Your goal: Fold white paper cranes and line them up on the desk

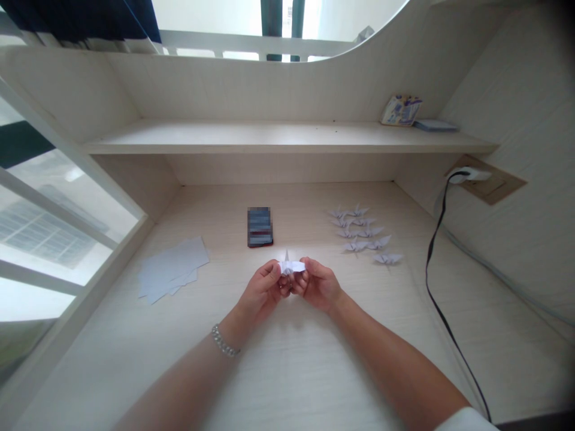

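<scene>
Between my two hands, above the middle of the desk, is a white folded paper crane (291,267) with one point sticking up. My left hand (263,287), with a chain bracelet at the wrist, pinches the crane's left side between thumb and fingers. On its right side my right hand (320,284) grips it the same way. The fingertips under the crane are partly hidden. Several finished paper cranes (359,232) stand in rows to the right of my hands. To the left lies a fanned stack of white paper sheets (175,266).
A phone (260,227) lies flat on the desk just beyond my hands. At the right, a dark cable (430,257) runs from a wall socket (492,179) down across the desk. A shelf (269,134) above the back holds a small printed packet (401,111) and a flat pad (435,126).
</scene>
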The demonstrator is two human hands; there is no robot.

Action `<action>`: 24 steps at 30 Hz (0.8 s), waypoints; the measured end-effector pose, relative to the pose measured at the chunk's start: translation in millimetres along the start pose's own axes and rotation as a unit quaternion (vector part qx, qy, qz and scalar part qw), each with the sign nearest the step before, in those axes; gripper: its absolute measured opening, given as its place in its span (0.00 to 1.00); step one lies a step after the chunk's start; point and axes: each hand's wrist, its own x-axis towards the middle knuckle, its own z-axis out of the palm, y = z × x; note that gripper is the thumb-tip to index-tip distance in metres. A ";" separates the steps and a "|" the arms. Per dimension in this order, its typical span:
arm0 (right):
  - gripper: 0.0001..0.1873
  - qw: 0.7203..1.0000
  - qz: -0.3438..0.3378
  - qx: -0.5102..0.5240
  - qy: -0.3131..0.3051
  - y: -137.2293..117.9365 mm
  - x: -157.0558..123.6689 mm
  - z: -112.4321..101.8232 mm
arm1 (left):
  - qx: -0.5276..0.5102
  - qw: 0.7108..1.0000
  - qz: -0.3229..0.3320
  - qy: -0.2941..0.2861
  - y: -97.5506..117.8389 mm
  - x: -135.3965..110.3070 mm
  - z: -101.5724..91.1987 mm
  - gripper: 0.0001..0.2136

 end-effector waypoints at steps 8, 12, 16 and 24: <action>0.21 0.999 -0.024 0.012 -0.023 -1.2 -1.2 3.7 | 0.010 1.000 -0.003 -0.007 0.1 0.4 0.1 0.10; 0.24 0.999 -0.029 0.018 -0.004 -4.9 -1.8 3.6 | 0.038 0.999 0.007 0.010 -1.8 2.4 -1.7 0.10; 0.27 0.998 -0.062 0.007 0.017 -8.9 0.4 2.3 | 0.083 0.995 0.025 0.042 -3.7 4.9 -4.0 0.10; 0.15 0.961 -0.138 -0.190 0.142 7.0 7.3 1.9 | 0.186 0.978 0.034 0.082 -5.5 8.0 -4.9 0.12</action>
